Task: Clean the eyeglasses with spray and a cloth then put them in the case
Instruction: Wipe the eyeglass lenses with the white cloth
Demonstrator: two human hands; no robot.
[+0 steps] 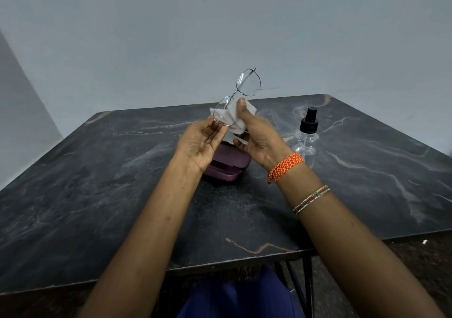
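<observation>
Thin metal-framed eyeglasses (247,83) are held up above the table, tilted so one lens points up and away. My left hand (200,144) pinches the frame at the lower lens. My right hand (259,136) presses a white cloth (236,119) against that lower lens, thumb on top of the cloth. A purple eyeglass case (230,165) lies on the table just below my hands, partly hidden by them. The clear spray bottle (307,134) with a black pump top stands upright to the right of my right hand.
The dark marbled table (97,183) spans the view, with its near edge close to my body. A plain grey wall rises behind it. Black metal table legs (305,288) and the floor show at the lower right.
</observation>
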